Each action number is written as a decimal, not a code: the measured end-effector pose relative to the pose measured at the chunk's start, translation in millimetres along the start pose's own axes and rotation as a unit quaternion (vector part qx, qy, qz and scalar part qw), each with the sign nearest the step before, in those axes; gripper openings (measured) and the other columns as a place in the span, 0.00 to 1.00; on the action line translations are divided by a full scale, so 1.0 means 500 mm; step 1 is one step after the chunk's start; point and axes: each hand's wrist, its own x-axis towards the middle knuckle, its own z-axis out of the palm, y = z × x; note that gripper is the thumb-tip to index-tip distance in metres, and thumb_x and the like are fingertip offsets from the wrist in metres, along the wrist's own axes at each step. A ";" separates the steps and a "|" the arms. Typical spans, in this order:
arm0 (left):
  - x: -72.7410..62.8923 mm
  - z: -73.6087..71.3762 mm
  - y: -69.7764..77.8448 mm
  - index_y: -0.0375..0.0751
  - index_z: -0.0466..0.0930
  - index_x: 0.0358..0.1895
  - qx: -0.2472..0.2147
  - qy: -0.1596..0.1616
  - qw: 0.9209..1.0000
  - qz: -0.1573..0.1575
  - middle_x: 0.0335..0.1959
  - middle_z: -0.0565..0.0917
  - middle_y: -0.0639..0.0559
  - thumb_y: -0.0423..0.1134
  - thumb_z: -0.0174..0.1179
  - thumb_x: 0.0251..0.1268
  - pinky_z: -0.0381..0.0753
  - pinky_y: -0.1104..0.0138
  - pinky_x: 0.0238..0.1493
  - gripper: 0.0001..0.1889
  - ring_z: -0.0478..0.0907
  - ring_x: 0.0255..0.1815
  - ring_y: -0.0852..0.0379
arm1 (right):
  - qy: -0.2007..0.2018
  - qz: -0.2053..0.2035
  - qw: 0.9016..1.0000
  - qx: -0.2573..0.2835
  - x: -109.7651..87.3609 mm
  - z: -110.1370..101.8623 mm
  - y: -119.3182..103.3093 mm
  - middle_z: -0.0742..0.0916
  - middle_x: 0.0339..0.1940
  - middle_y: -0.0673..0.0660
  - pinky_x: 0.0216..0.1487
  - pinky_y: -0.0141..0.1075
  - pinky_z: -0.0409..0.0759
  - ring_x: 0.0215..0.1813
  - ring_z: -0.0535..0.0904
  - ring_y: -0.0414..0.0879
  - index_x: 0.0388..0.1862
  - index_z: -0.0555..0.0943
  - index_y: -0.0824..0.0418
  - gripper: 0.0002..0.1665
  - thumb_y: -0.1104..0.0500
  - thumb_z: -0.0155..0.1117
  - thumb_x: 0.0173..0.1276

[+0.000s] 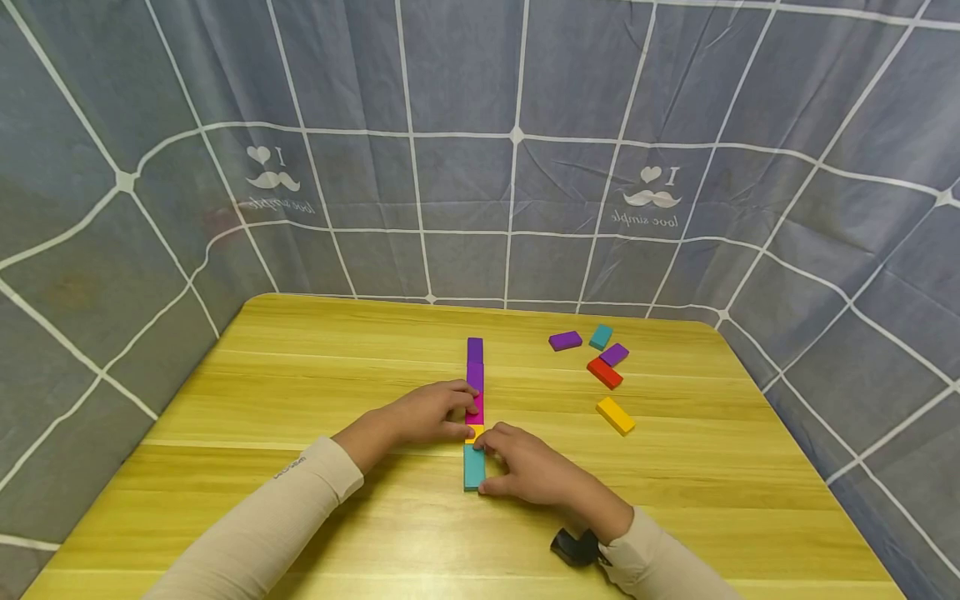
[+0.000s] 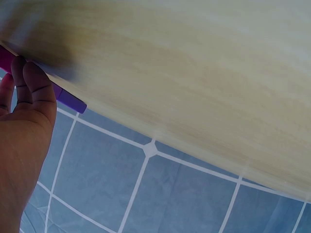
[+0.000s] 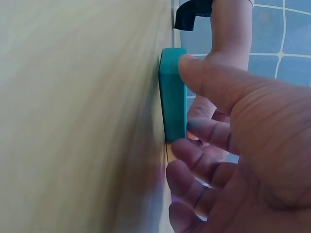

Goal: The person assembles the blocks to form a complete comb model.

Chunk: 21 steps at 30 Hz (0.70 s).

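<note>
Pinching the teal block [image 1: 473,468] with the right hand [image 1: 531,467], apparently for alignment; resting the left hand [image 1: 433,412], loosely parted, on the magenta block [image 1: 476,417], probably steadying the row [image 1: 476,374].

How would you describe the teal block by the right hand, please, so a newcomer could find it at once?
On the wood-grained table, find the straight row of blocks. The teal block lies at its near end, next to a yellow block and touched by the right hand. It is the row's only teal piece.

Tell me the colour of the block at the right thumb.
The block is teal; it shows best in the right wrist view.
</note>
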 end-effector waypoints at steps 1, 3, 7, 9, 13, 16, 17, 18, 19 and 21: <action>0.000 0.000 0.000 0.45 0.82 0.48 0.000 0.000 1.000 0.000 0.62 0.76 0.51 0.48 0.65 0.67 0.75 0.63 0.58 0.13 0.75 0.59 0.54 | 0.003 0.002 1.000 -0.004 0.001 0.000 -0.001 0.77 0.45 0.45 0.46 0.33 0.73 0.41 0.71 0.40 0.58 0.77 0.54 0.27 0.46 0.72 0.63; 0.000 -0.001 0.001 0.45 0.82 0.48 0.000 0.000 1.000 0.000 0.62 0.76 0.51 0.48 0.65 0.67 0.75 0.63 0.58 0.13 0.75 0.58 0.54 | 0.006 0.006 1.000 -0.015 0.002 0.001 -0.003 0.78 0.45 0.45 0.47 0.33 0.73 0.41 0.71 0.40 0.57 0.77 0.54 0.27 0.45 0.72 0.63; -0.001 -0.001 0.001 0.45 0.82 0.48 -0.001 0.000 1.000 -0.001 0.61 0.76 0.51 0.48 0.65 0.67 0.75 0.63 0.58 0.13 0.75 0.58 0.54 | 0.009 0.010 1.000 -0.027 0.003 0.001 -0.005 0.77 0.44 0.45 0.45 0.34 0.73 0.39 0.71 0.40 0.55 0.78 0.54 0.26 0.44 0.73 0.62; -0.001 -0.001 0.001 0.45 0.82 0.49 0.000 0.000 1.000 -0.002 0.61 0.76 0.51 0.48 0.65 0.67 0.75 0.63 0.58 0.13 0.75 0.58 0.54 | 0.009 0.009 0.999 -0.031 0.003 0.001 -0.005 0.77 0.43 0.45 0.44 0.34 0.72 0.39 0.71 0.40 0.55 0.78 0.53 0.26 0.44 0.72 0.62; -0.001 -0.001 0.001 0.46 0.82 0.48 -0.001 0.001 1.000 -0.002 0.62 0.76 0.51 0.48 0.65 0.67 0.75 0.63 0.58 0.13 0.75 0.59 0.54 | 0.008 0.011 1.000 -0.025 0.003 0.001 -0.002 0.78 0.44 0.45 0.47 0.35 0.73 0.41 0.71 0.41 0.55 0.78 0.53 0.26 0.43 0.72 0.62; -0.001 0.000 0.000 0.46 0.82 0.49 -0.002 0.002 1.000 -0.003 0.62 0.76 0.51 0.48 0.65 0.67 0.75 0.62 0.58 0.13 0.75 0.58 0.54 | 0.007 0.015 1.000 -0.013 0.004 0.001 0.001 0.78 0.47 0.45 0.51 0.36 0.75 0.43 0.72 0.41 0.55 0.77 0.52 0.27 0.43 0.73 0.62; -0.001 0.000 0.000 0.46 0.82 0.49 -0.002 0.002 1.000 -0.003 0.62 0.76 0.51 0.48 0.65 0.67 0.75 0.62 0.58 0.13 0.75 0.58 0.54 | 0.006 0.015 1.000 -0.010 0.004 0.002 0.002 0.78 0.47 0.45 0.51 0.36 0.75 0.43 0.72 0.41 0.55 0.77 0.52 0.27 0.43 0.73 0.62; -0.001 0.000 0.000 0.46 0.82 0.49 -0.002 0.002 1.000 -0.004 0.62 0.76 0.51 0.48 0.65 0.67 0.75 0.62 0.59 0.13 0.75 0.58 0.54 | 0.006 0.015 1.000 -0.008 0.004 0.002 0.003 0.78 0.47 0.45 0.52 0.36 0.75 0.44 0.72 0.41 0.56 0.77 0.52 0.27 0.43 0.73 0.62; -0.001 0.001 0.000 0.46 0.82 0.49 -0.002 0.001 1.000 -0.006 0.62 0.76 0.51 0.48 0.64 0.68 0.75 0.62 0.59 0.13 0.75 0.59 0.54 | 0.005 0.015 1.000 -0.004 0.004 0.002 0.004 0.78 0.47 0.45 0.52 0.36 0.75 0.44 0.72 0.41 0.56 0.77 0.52 0.27 0.43 0.73 0.62; -0.001 0.002 0.000 0.46 0.82 0.50 -0.003 0.001 1.000 -0.008 0.62 0.75 0.51 0.48 0.64 0.67 0.74 0.61 0.60 0.14 0.74 0.59 0.54 | 0.004 0.014 1.000 0.001 0.003 0.002 0.005 0.78 0.48 0.45 0.52 0.36 0.75 0.44 0.72 0.41 0.56 0.77 0.52 0.27 0.43 0.73 0.62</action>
